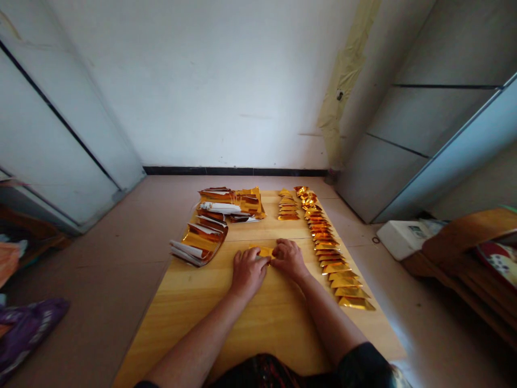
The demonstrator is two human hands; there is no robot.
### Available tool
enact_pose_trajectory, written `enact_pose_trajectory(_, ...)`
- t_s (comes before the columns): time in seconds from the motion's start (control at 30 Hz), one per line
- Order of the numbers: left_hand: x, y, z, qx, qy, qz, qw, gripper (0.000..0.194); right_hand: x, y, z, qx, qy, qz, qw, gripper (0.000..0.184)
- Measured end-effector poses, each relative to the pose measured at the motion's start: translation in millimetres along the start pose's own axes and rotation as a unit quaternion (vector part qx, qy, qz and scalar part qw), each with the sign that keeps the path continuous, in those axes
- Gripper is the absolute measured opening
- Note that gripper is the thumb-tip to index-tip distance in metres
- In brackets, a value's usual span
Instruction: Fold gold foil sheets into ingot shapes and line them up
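Small gold foil piece [265, 251], shiny, partly hidden, over wooden tabletop [177, 302].

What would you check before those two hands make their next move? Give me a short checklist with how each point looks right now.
1. Left hand at the small gold piece: ok.
2. Right hand at the same piece: ok, opposite the left.
3. Edges lined up: cannot tell, fingers cover part of it.
4. Piece kept apart from the long row of folded pieces: ok, bare wooden table lies between.
5. Nearer foil bundle lying neatly flat: not ok, its sheets curl up.
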State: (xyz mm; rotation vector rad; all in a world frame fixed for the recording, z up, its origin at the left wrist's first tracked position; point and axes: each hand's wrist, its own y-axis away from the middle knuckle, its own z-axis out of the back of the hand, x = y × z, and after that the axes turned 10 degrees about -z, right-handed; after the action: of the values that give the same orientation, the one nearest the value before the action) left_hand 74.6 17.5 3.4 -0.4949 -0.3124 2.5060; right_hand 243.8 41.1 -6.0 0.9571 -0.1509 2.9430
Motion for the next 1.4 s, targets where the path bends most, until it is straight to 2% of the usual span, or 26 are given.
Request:
enact_pose_trajectory(0.1, 2, -1, -0.3, 0.004, 0.008, 0.005, 1.000, 0.022, 2, 3, -2, -0.004, 0.009, 0.000, 1.000, 0.009)
enact_pose_trajectory(0.37, 12, -3, 0.4, 0.029, 0.024, -0.011, 0.999, 0.023, -4, 3, 0, -0.014, 0.033, 0.033, 0.999, 0.022)
enact_pose_trajectory(0.53, 37, -10, 1.9, 0.050, 0.043, -0.091, 0.994, 0.025, 3, 8, 2, 0.017, 0.072, 0.119, 0.990, 0.021)
enact_pose_trajectory(0.67, 55, -16, 8.3, 0.054, 0.010, -0.160, 0.986, 0.028, 12, 20, 4, 0.031, 0.111, 0.146, 0.983, 0.020)
enact_pose_trajectory(0.83, 51, -14, 15.8, 0.031, -0.037, -0.208, 0.977, 0.017, 22, 34, 2, 0.011, 0.126, 0.152, 0.980, 0.019)
enact_pose_trajectory(1.1, 33, 10, 14.1, 0.041, -0.064, -0.166, 0.983, 0.022, 29, 34, 1, 0.030, 0.120, 0.223, 0.967, 0.017)
enact_pose_trajectory(1.4, 36, 27, 17.6, 0.017, -0.004, -0.129, 0.992, 0.024, 28, 35, 12, 0.068, 0.119, 0.256, 0.957, 0.014)
